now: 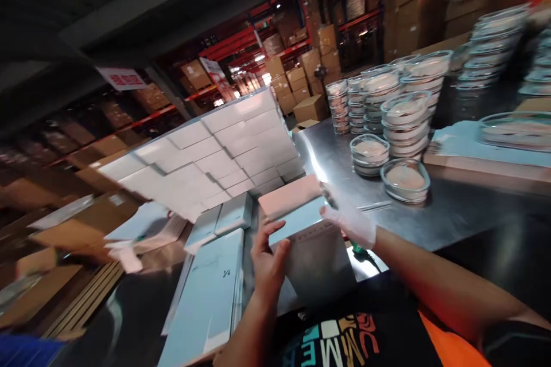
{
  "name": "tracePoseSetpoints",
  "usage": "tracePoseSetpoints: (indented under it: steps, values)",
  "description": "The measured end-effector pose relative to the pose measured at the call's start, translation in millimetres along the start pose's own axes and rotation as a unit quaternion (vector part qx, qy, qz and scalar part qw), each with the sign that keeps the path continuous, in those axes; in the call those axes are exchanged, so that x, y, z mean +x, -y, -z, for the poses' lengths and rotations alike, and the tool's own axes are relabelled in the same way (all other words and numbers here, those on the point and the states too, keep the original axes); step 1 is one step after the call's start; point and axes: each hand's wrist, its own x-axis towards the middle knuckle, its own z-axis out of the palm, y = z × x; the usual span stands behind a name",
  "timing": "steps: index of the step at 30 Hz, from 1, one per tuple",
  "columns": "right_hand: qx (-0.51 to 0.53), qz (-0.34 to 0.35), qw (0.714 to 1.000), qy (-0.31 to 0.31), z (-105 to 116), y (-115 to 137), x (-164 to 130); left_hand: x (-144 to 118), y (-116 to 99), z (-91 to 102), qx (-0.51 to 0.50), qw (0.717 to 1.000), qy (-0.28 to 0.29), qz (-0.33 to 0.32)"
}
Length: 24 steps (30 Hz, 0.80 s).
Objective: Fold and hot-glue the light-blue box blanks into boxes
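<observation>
A pale carton (318, 266) is held upright in front of my body, a light blue panel along its top and a pinkish flap raised behind. My left hand (267, 255), bare, grips its left edge with the thumb on the near side and the fingers over the top. My right hand (350, 219), in a white glove, clasps the upper right corner; some of its fingers are blurred. To the left lies a flat white box (210, 292) with a small dark mark. Two smaller white boxes (232, 212) rest just beyond it.
A large stack of white boxes (224, 149) rises behind the carton. On the metal table (327, 155), stacks of round clear containers (407, 126) stand at right, near light blue sheets (456, 143). A green object (359, 249) shows below my right hand. Cardboard boxes (99, 223) are at left.
</observation>
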Motion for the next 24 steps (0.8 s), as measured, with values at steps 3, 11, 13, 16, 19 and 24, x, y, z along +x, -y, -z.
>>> tracePoseSetpoints:
  steps: [3, 11, 13, 16, 19, 24]
  values:
    - [-0.003, -0.019, 0.999, 0.046, -9.1, 11.3, 0.9, -6.2, 8.1, -3.0, -0.033, 0.999, 0.004, -0.027]
    - [-0.068, 0.246, 0.958, 0.13, 7.7, -17.0, -16.4, 0.5, 15.2, 12.7, -0.08, 0.984, 0.047, -0.155]
    - [-0.095, 0.32, 0.937, 0.1, -1.8, -19.4, -18.1, 13.1, 9.4, 23.6, -0.042, 0.973, 0.095, -0.205]
    - [-0.16, 0.364, 0.914, 0.085, -21.1, -14.9, -21.6, 32.0, -7.8, 35.5, 0.105, 0.93, 0.191, -0.297]
    - [-0.199, 0.363, 0.9, 0.135, -23.1, -8.0, -23.7, 43.2, -28.2, 40.5, 0.228, 0.859, 0.303, -0.343]
    - [-0.368, 0.146, 0.918, 0.004, 66.9, -28.4, -8.5, 59.0, -27.5, 59.7, 0.208, 0.94, 0.156, -0.221]
